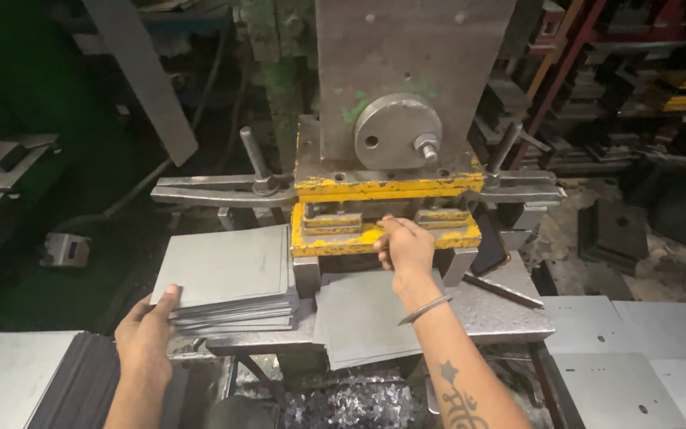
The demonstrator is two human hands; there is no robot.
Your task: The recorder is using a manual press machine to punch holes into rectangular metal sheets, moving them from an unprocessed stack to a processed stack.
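A press machine with a yellow die block [383, 214] stands in front of me. My right hand [405, 246] reaches to the die's front opening, fingertips at the slot; whether it pinches a sheet there is hidden. Below my right wrist lies a small pile of grey metal sheets [359, 318] on the press table [502, 314]. My left hand [146, 334] rests on the near left corner of a taller stack of square grey sheets [228, 274], thumb on top, fingers under the edge.
More sheet stacks lie at the bottom left [33, 381], and punched sheets with holes at the bottom right [629, 357]. Metal scrap chips [351, 401] pile up under the table. Clamp bars [216, 191] stick out on both sides of the die. Shelves with dies stand at the back right.
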